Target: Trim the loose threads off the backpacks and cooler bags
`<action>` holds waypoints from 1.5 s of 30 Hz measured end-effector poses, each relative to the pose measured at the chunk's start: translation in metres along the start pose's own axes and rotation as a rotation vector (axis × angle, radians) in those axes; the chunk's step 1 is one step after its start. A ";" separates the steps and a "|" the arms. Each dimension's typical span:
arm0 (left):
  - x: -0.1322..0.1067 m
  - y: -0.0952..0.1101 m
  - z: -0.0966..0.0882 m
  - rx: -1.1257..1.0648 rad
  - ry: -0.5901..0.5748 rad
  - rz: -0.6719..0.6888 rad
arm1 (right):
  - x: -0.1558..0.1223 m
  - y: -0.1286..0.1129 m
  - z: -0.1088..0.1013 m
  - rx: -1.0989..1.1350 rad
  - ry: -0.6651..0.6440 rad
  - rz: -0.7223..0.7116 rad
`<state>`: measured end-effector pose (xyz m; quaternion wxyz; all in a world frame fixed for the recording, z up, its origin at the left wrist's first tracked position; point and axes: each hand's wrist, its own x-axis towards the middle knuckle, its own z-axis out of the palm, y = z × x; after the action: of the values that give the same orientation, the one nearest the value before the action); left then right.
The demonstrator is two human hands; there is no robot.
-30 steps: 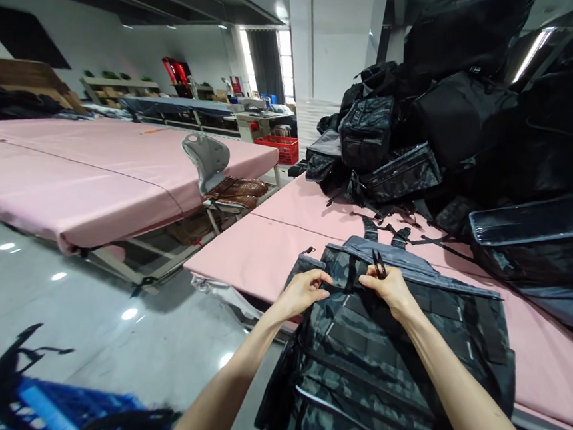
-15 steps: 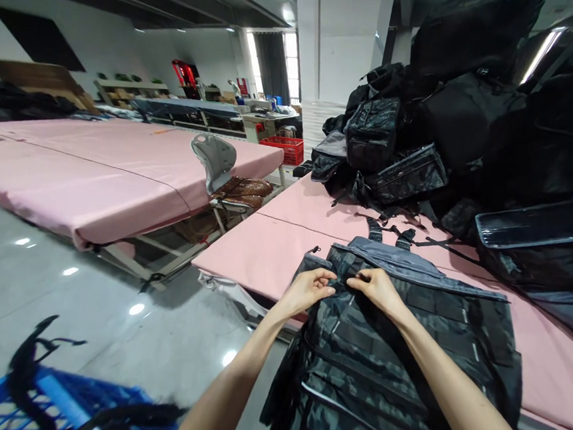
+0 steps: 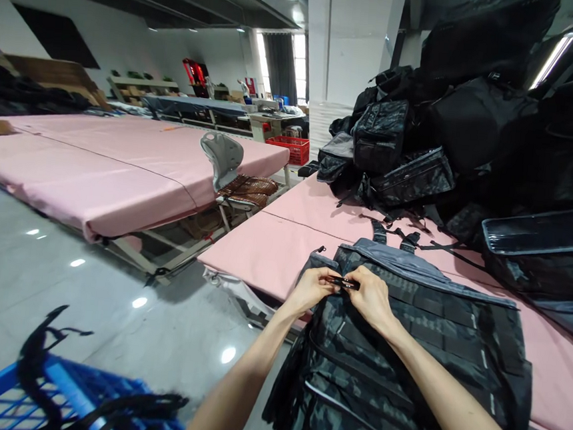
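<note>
A dark camouflage backpack lies over the near edge of a pink-covered table, hanging down toward me. Both my hands meet at its upper left corner. My left hand is closed in a pinch on the backpack's fabric by a zipper. My right hand is closed around small black thread snips, whose tips point left toward my left fingers. What the tips touch is too small to see.
A tall heap of black bags fills the table's far right. A second pink table stands to the left, with a grey chair between them. A blue crate with black straps sits bottom left, a red basket far back.
My right hand has swung the snips from pointing up to lying sideways toward my left hand. Both hands have drawn together and shifted slightly down on the backpack.
</note>
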<state>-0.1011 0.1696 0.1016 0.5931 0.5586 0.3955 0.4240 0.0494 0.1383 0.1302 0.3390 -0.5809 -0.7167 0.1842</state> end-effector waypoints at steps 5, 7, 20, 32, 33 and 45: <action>-0.002 0.003 0.001 0.122 -0.013 0.032 | 0.001 0.013 -0.001 0.393 -0.089 0.143; -0.002 0.003 0.000 0.170 -0.019 0.032 | -0.001 0.020 -0.007 0.511 -0.096 0.206; -0.014 0.017 0.023 1.032 0.159 0.529 | -0.022 0.043 -0.037 -0.012 0.112 0.190; -0.014 0.004 0.021 0.404 0.190 0.315 | -0.020 0.039 -0.027 -0.426 0.233 -0.377; -0.014 0.004 0.021 0.398 0.189 0.313 | -0.018 0.038 -0.025 -0.432 0.230 -0.392; -0.013 0.001 0.019 0.348 0.182 0.276 | -0.019 0.036 -0.027 -0.368 0.218 -0.340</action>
<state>-0.0874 0.1514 0.1033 0.3863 0.6607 0.4341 0.4751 0.0960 0.1261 0.1202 0.3293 -0.5203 -0.7846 -0.0723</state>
